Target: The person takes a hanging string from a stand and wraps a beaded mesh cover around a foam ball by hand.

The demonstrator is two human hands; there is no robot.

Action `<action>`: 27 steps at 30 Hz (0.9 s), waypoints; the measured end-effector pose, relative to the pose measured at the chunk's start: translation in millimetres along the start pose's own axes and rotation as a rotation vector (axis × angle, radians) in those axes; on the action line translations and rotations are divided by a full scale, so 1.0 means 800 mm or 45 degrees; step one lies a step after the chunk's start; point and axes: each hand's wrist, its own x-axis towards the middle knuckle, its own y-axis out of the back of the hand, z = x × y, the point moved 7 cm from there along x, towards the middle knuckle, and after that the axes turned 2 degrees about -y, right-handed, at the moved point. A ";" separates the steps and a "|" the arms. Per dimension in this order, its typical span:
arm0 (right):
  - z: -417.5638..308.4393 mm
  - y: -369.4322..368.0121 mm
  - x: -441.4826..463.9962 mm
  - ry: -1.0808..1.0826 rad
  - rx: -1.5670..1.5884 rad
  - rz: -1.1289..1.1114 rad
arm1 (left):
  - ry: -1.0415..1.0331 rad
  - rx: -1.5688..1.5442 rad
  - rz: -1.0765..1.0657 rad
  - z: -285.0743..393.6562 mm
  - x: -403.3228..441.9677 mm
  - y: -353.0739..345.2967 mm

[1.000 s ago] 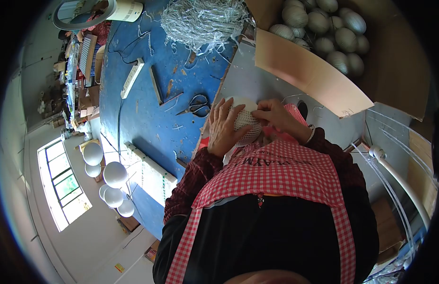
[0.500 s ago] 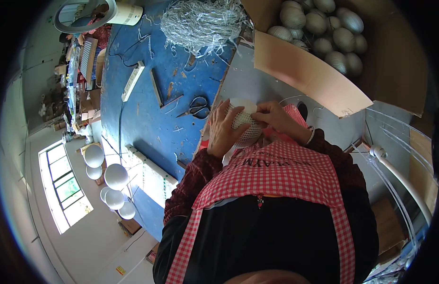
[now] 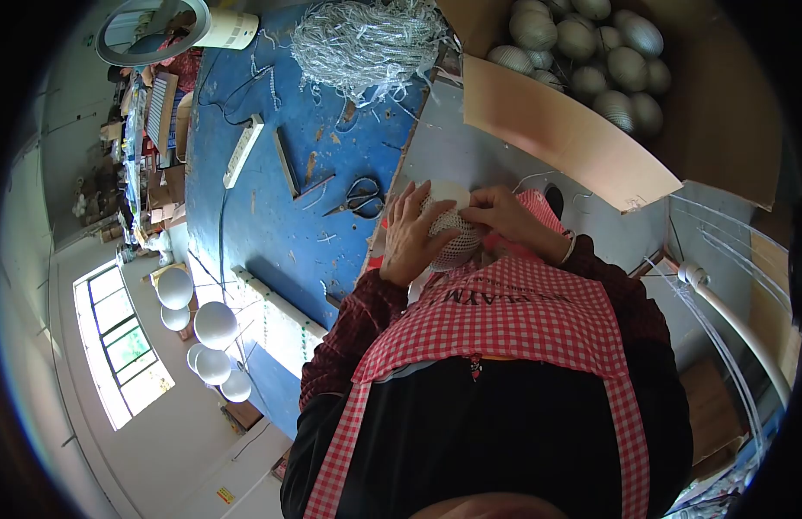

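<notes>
A white ball, partly covered with woven strands, rests against the checked apron in front of my body. My left hand lies along its left side, fingers spread over the surface and gripping it from that side. On the ball's upper right, my right hand has thumb and fingertips pinched together at the strands. What exactly sits between those fingertips is too small to make out. Black-handled scissors lie on the blue table just left of my left hand.
A cardboard box of wrapped balls stands at the upper right. On the blue table are a heap of silvery strands, a power strip and a wooden stick. Several white balls stand beyond the table's left side.
Both hands stay on the ball, with only slight finger shifts. The whole view has moved a little.
</notes>
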 end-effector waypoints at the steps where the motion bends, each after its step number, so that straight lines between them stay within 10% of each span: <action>1: -0.003 0.001 -0.002 -0.001 -0.001 0.001 | -0.038 0.140 -0.020 0.006 0.000 -0.001; 27: -0.005 -0.001 -0.007 0.032 0.032 0.042 | 0.018 0.054 -0.088 -0.009 -0.008 0.013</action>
